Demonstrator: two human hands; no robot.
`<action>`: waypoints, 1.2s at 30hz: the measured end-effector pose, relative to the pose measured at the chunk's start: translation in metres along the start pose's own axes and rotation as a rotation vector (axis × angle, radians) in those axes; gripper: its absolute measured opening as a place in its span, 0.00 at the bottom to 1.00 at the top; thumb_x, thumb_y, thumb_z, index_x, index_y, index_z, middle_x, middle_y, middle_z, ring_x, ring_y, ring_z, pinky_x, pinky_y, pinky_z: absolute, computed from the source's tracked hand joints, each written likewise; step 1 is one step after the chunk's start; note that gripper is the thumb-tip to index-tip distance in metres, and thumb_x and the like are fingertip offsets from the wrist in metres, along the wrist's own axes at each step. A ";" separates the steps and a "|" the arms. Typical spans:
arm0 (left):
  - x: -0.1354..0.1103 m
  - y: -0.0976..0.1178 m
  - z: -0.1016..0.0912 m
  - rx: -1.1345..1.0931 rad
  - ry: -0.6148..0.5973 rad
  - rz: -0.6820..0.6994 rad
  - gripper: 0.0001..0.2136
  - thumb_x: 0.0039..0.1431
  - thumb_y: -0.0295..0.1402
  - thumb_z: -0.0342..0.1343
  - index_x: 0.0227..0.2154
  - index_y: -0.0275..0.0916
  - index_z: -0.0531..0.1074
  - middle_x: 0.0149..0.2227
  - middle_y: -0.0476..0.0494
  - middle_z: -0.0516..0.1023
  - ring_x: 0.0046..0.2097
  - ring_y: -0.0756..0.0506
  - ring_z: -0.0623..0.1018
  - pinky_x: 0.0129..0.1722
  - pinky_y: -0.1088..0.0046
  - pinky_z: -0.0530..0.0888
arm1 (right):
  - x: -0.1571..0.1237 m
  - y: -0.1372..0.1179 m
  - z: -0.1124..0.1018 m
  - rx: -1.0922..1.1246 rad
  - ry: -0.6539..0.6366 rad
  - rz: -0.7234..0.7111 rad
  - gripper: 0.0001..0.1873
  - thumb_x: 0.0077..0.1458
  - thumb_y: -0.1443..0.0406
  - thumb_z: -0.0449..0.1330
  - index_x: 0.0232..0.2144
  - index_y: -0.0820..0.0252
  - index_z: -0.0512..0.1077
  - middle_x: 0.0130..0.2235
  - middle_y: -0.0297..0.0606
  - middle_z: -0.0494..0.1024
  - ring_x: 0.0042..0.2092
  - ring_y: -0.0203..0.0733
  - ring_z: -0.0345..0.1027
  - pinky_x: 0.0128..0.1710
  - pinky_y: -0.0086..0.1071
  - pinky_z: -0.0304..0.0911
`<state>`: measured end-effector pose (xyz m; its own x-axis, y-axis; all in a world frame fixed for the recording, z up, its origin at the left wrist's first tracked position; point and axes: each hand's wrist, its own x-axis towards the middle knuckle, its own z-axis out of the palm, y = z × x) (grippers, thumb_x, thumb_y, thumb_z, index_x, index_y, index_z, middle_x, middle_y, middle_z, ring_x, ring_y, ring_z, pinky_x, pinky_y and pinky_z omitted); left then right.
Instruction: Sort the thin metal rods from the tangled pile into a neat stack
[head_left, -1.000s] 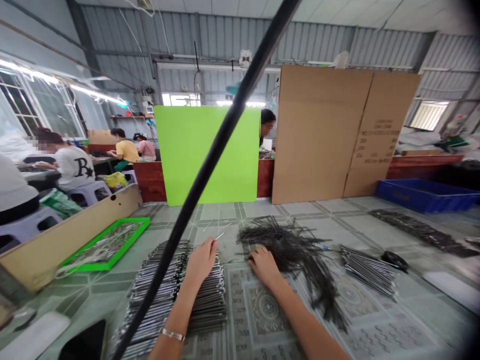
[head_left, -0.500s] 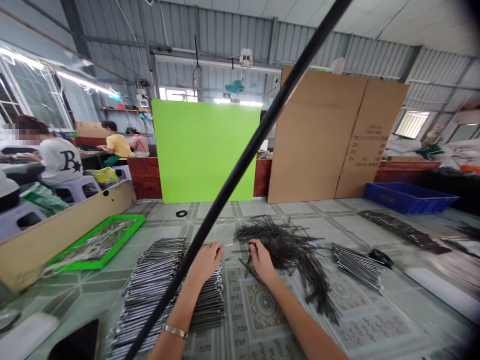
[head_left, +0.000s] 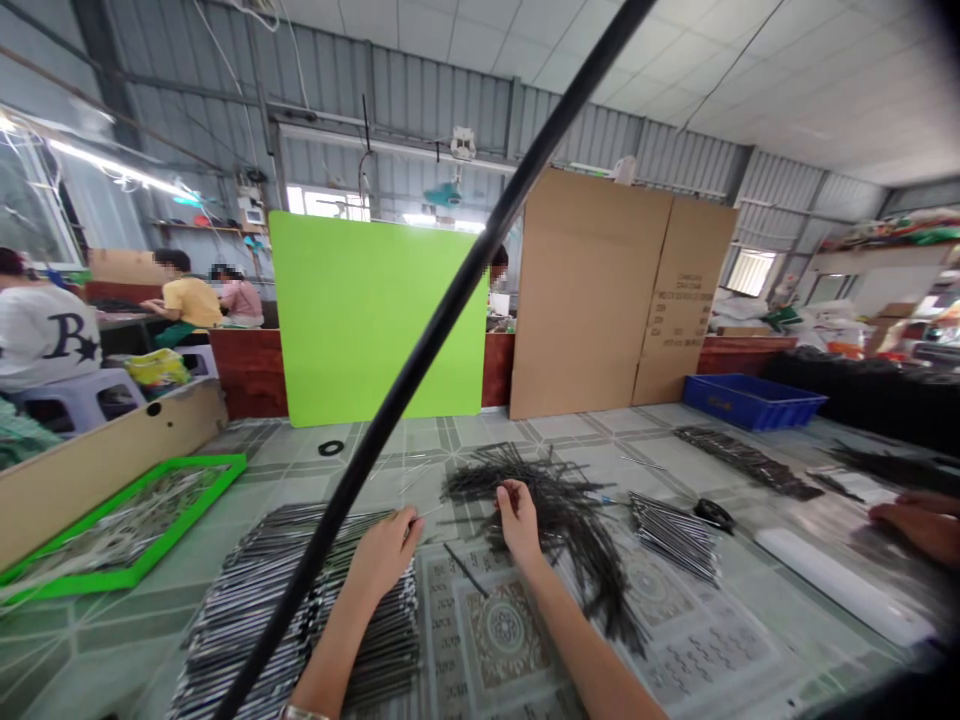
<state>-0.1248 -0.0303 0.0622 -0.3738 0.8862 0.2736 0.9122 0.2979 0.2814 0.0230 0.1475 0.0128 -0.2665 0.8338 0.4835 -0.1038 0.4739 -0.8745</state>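
Currently | left hand (head_left: 386, 552): pinching thin rod (head_left: 429, 511) | right hand (head_left: 517, 520): closed at wire tangle (head_left: 559, 500), hold unclear

Black cable (head_left: 463, 300): crosses the whole view, hiding part of the stacked metal rods (head_left: 300, 610); near end of stack cut off by the lower edge. Left hand (head_left: 386, 552), right hand (head_left: 517, 520): fingers cover anything pinched; hold cannot be told. Second person's hands (head_left: 919, 522): cut off by the right edge, soft. Person (head_left: 499, 265) behind the green board (head_left: 367, 320): mostly hidden. Print on cardboard sheet (head_left: 671, 300): too small to read.
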 end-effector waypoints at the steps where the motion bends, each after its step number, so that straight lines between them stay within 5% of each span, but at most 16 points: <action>1: 0.000 0.000 0.000 -0.015 0.001 -0.004 0.12 0.63 0.37 0.37 0.32 0.40 0.63 0.32 0.46 0.74 0.35 0.44 0.75 0.31 0.73 0.62 | -0.001 -0.001 -0.001 -0.063 -0.025 -0.029 0.14 0.54 0.55 0.49 0.36 0.60 0.63 0.30 0.38 0.70 0.32 0.39 0.66 0.34 0.32 0.63; 10: 0.001 -0.001 0.000 -0.114 0.011 -0.011 0.10 0.62 0.36 0.38 0.31 0.40 0.62 0.29 0.47 0.73 0.33 0.45 0.74 0.31 0.74 0.61 | -0.012 -0.014 -0.008 -0.983 -0.472 -0.215 0.10 0.49 0.68 0.57 0.37 0.59 0.70 0.41 0.42 0.71 0.46 0.50 0.60 0.41 0.38 0.56; 18: -0.001 0.002 0.001 -0.198 0.013 -0.073 0.08 0.61 0.37 0.39 0.31 0.40 0.59 0.26 0.48 0.70 0.30 0.46 0.73 0.30 0.74 0.61 | -0.011 -0.022 -0.011 -1.132 -0.536 -0.257 0.07 0.52 0.69 0.55 0.32 0.55 0.73 0.38 0.39 0.72 0.44 0.46 0.61 0.39 0.35 0.53; 28: 0.005 -0.007 0.011 -0.417 0.202 -0.079 0.12 0.60 0.43 0.38 0.26 0.41 0.53 0.21 0.54 0.59 0.25 0.49 0.65 0.27 0.73 0.60 | -0.002 -0.016 -0.013 -0.724 -0.372 -0.305 0.09 0.54 0.67 0.51 0.34 0.59 0.70 0.37 0.40 0.73 0.40 0.44 0.63 0.40 0.37 0.56; 36: 0.005 -0.005 0.006 -0.464 0.256 -0.084 0.14 0.59 0.45 0.37 0.25 0.41 0.54 0.21 0.54 0.57 0.26 0.49 0.65 0.28 0.73 0.60 | 0.008 -0.006 -0.008 0.068 -0.086 0.071 0.22 0.41 0.54 0.61 0.35 0.62 0.67 0.29 0.38 0.73 0.31 0.40 0.67 0.31 0.33 0.62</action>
<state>-0.1297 -0.0256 0.0568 -0.5239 0.7342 0.4318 0.7289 0.1242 0.6732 0.0287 0.1536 0.0227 -0.3566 0.8357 0.4176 -0.1459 0.3917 -0.9084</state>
